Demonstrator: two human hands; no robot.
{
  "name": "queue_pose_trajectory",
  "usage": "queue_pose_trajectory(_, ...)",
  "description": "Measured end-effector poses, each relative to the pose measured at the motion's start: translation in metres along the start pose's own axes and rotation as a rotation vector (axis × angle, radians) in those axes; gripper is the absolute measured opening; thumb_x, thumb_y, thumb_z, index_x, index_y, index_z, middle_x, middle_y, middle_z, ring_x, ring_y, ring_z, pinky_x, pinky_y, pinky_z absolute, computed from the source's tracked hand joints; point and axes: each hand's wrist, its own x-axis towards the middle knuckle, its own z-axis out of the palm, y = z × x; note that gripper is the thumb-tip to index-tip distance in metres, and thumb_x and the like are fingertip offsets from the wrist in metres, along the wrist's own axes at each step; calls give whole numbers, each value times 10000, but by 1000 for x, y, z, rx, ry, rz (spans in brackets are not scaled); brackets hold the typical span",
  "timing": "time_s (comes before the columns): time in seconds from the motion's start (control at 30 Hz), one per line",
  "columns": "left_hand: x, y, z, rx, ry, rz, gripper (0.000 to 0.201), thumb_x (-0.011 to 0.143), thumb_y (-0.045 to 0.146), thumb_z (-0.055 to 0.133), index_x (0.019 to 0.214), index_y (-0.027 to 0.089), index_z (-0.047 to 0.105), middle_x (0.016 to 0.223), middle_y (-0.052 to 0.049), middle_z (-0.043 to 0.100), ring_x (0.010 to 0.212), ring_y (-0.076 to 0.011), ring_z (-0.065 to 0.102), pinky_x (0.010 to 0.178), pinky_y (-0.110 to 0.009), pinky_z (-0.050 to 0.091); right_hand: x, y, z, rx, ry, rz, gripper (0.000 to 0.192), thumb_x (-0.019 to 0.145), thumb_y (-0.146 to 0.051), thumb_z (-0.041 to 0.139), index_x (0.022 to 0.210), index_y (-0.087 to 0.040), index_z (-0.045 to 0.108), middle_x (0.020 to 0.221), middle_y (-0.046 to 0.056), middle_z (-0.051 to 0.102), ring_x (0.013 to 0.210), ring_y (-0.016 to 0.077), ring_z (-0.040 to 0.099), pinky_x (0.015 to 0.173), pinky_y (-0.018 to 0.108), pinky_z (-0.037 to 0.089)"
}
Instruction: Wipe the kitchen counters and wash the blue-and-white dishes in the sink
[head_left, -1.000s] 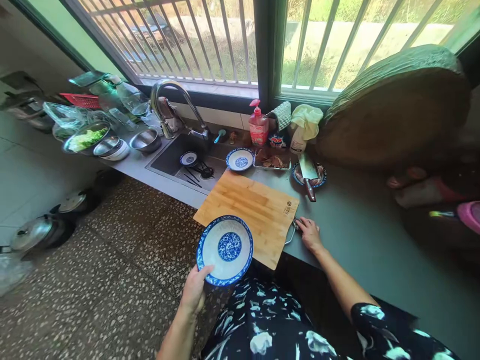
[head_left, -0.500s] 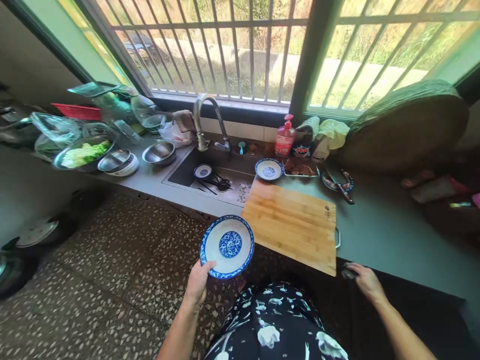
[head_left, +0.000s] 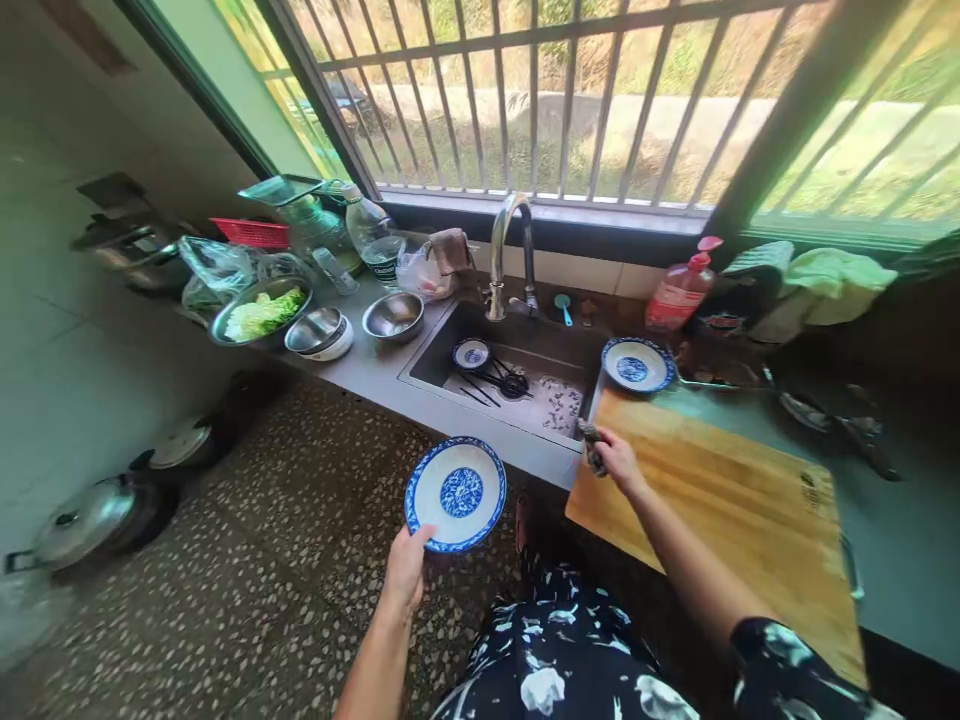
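My left hand [head_left: 407,570] grips a blue-and-white plate [head_left: 486,490] by its lower left rim, thumb on the upper face. The plate is held in the air above the floor, its patterned face toward me. In my right hand [head_left: 619,460] is a crumpled dark grey rag [head_left: 592,447], over the near left corner of the wooden cutting board [head_left: 712,500] beside the sink edge. The sink [head_left: 439,360] holds a small blue-rimmed dish [head_left: 472,354] and several dark chopsticks [head_left: 484,384]. A second blue-and-white plate [head_left: 611,357] rests behind the board.
Left of the sink stand a steel bowl [head_left: 393,317], stacked bowls [head_left: 322,340] and a basin of chopped greens [head_left: 262,312]. The faucet [head_left: 498,262] rises behind the sink. A pink pump bottle [head_left: 679,293] stands at the back right. A lidded pot [head_left: 94,520] is at far left.
My right hand has moved left with the rag, from the counter's front edge past the board to beside the sink. The view has turned left. My left hand still holds the plate.
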Motion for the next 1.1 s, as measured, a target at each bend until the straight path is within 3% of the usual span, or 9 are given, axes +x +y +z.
queue_pose_trajectory(0.2,43,68,-27,54,177,-76,302,659,95,567,958,136,587,714,-24,666,581,-131,609,573,-245,498,5,25,173,-689,250,-143,535,741,-119,373,1267,-178,455,1252,189,397,1116,374,349,834,552,325)
queue_pose_trajectory(0.33,67,96,-45,33,286,-53,323,667,83,551,986,129,564,720,-23,655,512,-100,567,504,-219,483,33,-13,274,-781,-2,-225,539,831,-129,261,1358,-221,325,1247,189,406,1110,380,350,787,555,325)
queue_pose_trajectory(0.4,80,104,-50,20,299,-70,319,667,90,556,984,125,553,705,-21,646,483,-91,543,468,-211,473,65,-38,301,-748,-119,-274,493,853,-143,237,1311,-208,407,1195,171,469,1066,339,402,792,516,345)
queue_pose_trajectory(0.53,111,119,-63,-7,260,-85,290,658,111,575,946,106,544,702,-39,636,487,-100,540,418,-205,456,114,-56,273,-572,-340,-606,385,879,-224,310,1176,-204,554,1131,112,558,1018,247,463,876,422,349)
queue_pose_trajectory(0.67,149,135,-88,-14,234,-92,300,649,117,585,946,100,542,722,-53,637,494,-105,544,399,-201,449,107,-37,207,-588,-917,-908,338,868,-282,387,1145,-318,577,1209,31,547,1104,223,448,950,415,302)
queue_pose_trajectory(0.77,182,148,-116,-32,211,-103,301,644,122,586,941,99,542,714,-53,634,481,-112,540,381,-213,445,95,-38,221,-581,-1200,-926,384,843,-295,430,1213,-341,519,1286,10,487,1194,208,393,1017,424,239)
queue_pose_trajectory(0.83,205,159,-136,-40,192,-110,289,640,124,591,924,101,542,698,-45,628,478,-116,540,384,-222,452,96,-54,269,-594,-1202,-926,415,831,-279,435,1238,-332,496,1315,11,457,1224,206,359,1029,431,222)
queue_pose_trajectory(0.97,253,189,-174,-25,187,-129,280,634,127,596,909,109,542,661,-29,615,473,-115,534,378,-212,440,122,-106,405,-700,-1093,-1036,420,831,-227,428,1236,-307,499,1338,12,427,1242,214,308,1031,437,198)
queue_pose_trajectory(1.1,294,224,-206,20,170,-136,276,642,136,587,913,106,544,688,-44,631,482,-114,542,393,-206,438,160,-144,511,-827,-827,-1044,409,865,-226,395,1262,-289,467,1355,8,396,1224,230,282,1009,432,215)
